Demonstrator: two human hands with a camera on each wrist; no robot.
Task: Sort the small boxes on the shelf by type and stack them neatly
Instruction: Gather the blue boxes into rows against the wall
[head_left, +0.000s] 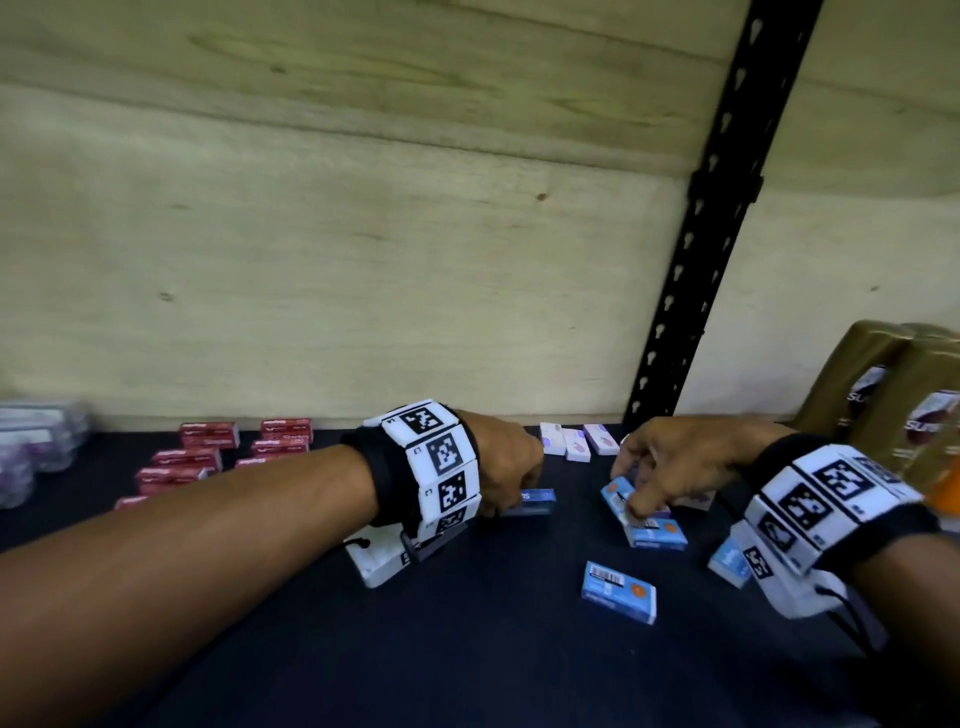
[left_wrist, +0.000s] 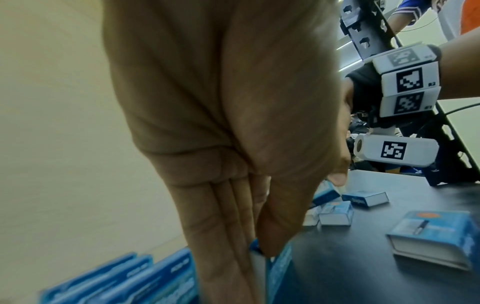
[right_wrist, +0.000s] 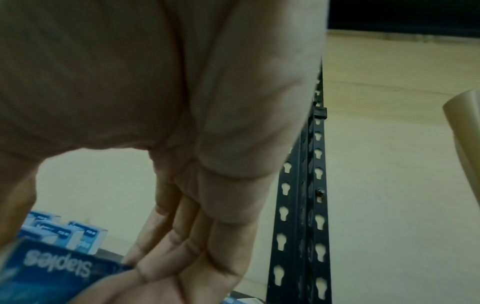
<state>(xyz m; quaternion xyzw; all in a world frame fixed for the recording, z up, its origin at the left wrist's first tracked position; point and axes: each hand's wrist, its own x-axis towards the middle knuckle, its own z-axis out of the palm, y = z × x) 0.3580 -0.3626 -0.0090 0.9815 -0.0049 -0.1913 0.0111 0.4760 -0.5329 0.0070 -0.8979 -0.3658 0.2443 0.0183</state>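
Small blue staple boxes lie scattered on the dark shelf (head_left: 493, 649). My left hand (head_left: 511, 493) pinches one blue box (head_left: 532, 501) between thumb and fingers; the left wrist view shows its white end (left_wrist: 255, 259) above a row of blue boxes (left_wrist: 124, 281). My right hand (head_left: 631, 499) grips a tilted blue box (head_left: 615, 491), whose "Staples" print (right_wrist: 52, 265) shows in the right wrist view. Loose blue boxes lie at the middle (head_left: 618, 590), under my right hand (head_left: 657, 535) and by my right wrist (head_left: 727, 561).
Red boxes (head_left: 208, 452) are grouped at the back left. White and purple boxes (head_left: 576, 441) stand against the back wall. Clear plastic cases (head_left: 36, 441) sit far left, brown packages (head_left: 893, 405) far right. A black perforated upright (head_left: 717, 208) rises behind my right hand.
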